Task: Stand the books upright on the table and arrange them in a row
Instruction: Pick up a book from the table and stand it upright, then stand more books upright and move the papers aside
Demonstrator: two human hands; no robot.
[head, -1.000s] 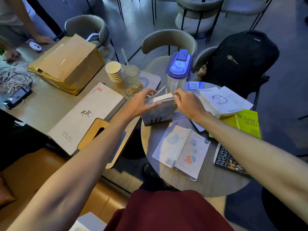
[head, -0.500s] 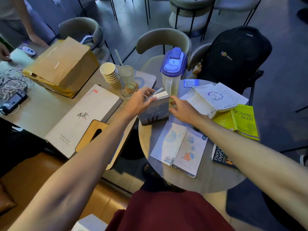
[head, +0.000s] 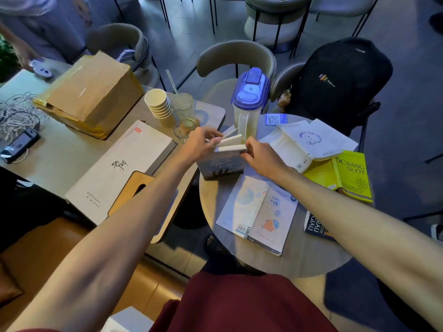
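Both the left hand and right hand pinch the upright dark book, its pale pages seemingly fanned apart.

The dark book at the fingers has a slate-blue cover with pale script and black silhouettes along its foot; its pages are white. Nearer than the fingers, the open book is cream and pale blue with an orange-and-blue fish. To their right are a white book with violet script, a bright yellow book with dark lettering and a navy book lettered white. Beyond the fingers, the jug has a violet-blue lid and the QR card is blue. The counter is grey.
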